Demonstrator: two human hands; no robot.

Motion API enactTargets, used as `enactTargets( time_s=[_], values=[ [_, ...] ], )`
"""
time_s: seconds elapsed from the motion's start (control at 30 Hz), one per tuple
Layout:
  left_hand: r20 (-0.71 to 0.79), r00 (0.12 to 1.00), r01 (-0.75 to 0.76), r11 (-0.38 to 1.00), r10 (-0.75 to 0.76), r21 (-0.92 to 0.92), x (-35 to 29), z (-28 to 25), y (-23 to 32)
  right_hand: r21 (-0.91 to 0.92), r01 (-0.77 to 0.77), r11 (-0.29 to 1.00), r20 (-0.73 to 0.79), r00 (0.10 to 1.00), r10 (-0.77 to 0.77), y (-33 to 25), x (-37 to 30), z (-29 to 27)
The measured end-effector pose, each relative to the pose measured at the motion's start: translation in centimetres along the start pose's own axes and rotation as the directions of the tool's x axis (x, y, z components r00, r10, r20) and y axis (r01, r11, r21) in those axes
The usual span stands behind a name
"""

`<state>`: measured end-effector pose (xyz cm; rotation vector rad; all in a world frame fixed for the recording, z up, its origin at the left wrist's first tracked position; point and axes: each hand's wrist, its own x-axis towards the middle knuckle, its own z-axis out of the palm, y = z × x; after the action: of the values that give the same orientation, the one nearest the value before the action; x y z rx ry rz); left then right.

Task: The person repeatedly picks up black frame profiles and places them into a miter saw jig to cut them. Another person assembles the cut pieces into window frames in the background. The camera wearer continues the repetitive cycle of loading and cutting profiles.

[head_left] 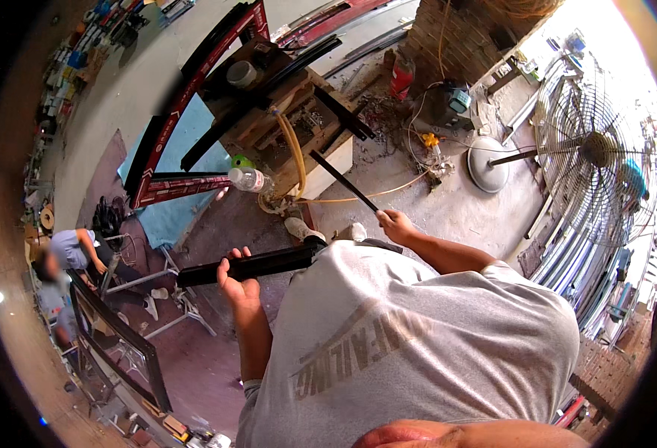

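Note:
My left hand [240, 288] is closed around a thick black profile bar [283, 261], which lies level across the front of my body; its right end is hidden by my shirt. In my right hand [397, 226] is the near end of a thin black strip [343, 181]. That strip slants away to the far left, towards a wooden workbench [333, 166]. On the bench lie black bars [227, 128] and a round white tub [241, 73]. A clear plastic bottle [248, 179] with a pale cap shows by the bench's near left corner.
A large red-and-black frame [165, 142] leans left of the bench. To the right stands a wire-cage fan [593, 149] on a round base [488, 166]. A yellow hose [388, 192] crosses the floor. At left, a person [70, 250] bends near a black frame [123, 340].

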<state>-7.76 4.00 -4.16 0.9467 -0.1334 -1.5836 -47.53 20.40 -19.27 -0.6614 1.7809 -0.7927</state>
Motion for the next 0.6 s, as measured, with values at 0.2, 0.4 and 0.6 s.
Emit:
enactTargets(
  time_s=[0.2,0.4,0.6],
  values=[
    [0.023,1.000,0.017,0.998,-0.018,0.058,-0.2,0.8,-0.1,-0.067,0.000,0.998,0.002,1.000,0.000,-3.7,3.0,1.7],
    [-0.008,1.000,-0.014,0.999,0.014,0.046,-0.2,0.5,0.2,-0.030,-0.001,1.000,-0.038,0.999,0.000,-3.9,3.9,0.9],
    [-0.021,1.000,-0.022,0.998,0.023,0.052,-0.4,0.7,0.3,0.025,-0.096,0.995,-0.017,0.995,0.097,-6.5,2.5,0.7]
  ],
)
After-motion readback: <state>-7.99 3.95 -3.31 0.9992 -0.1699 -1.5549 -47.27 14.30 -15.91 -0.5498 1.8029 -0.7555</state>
